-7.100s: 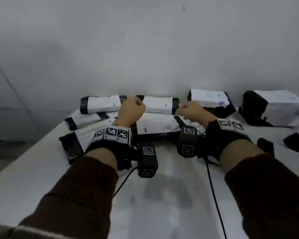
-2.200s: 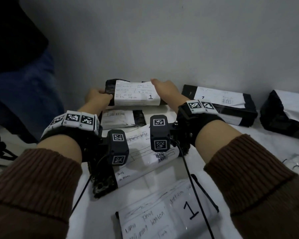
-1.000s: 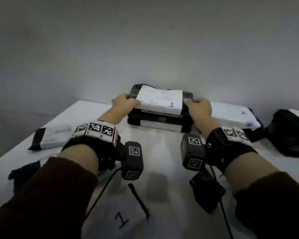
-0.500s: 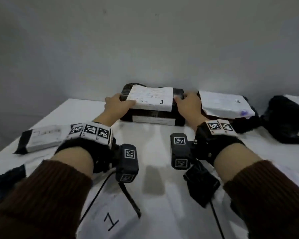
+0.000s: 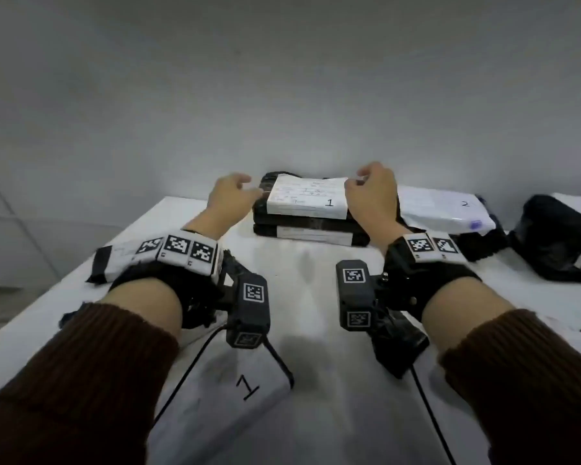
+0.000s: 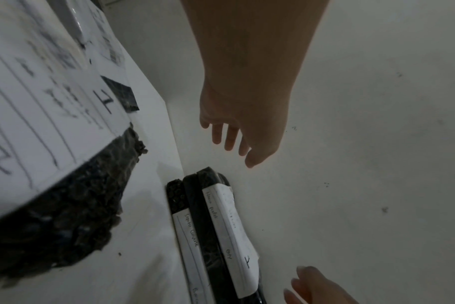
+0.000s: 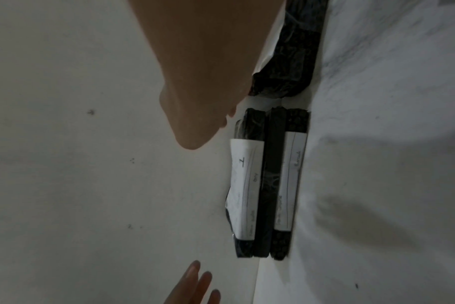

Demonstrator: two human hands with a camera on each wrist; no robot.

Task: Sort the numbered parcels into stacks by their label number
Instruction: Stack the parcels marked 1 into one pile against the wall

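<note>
A stack of black parcels (image 5: 307, 226) stands at the back of the white table against the wall; its top label reads 1 (image 5: 329, 203). My left hand (image 5: 244, 184) hovers just off the stack's left end with loose, spread fingers and holds nothing. My right hand (image 5: 359, 179) hovers over the right end, fingers relaxed and empty. In the left wrist view the left hand's fingers (image 6: 233, 142) hang straight above the stack (image 6: 216, 226). The right wrist view shows the right hand (image 7: 195, 131) apart from the stack (image 7: 265, 185). Another parcel labelled 1 (image 5: 245, 387) lies near the front edge.
A parcel labelled 2 (image 5: 443, 209) lies right of the stack, with a bulky black parcel (image 5: 550, 243) beyond it. A flat white-labelled parcel (image 5: 114, 263) sits near the table's left edge. The wall stands directly behind the stack.
Both hands held the ends of the top parcel on the stack half a second ago; now they have let go and lifted slightly off it. The parcel stays on the stack.
</note>
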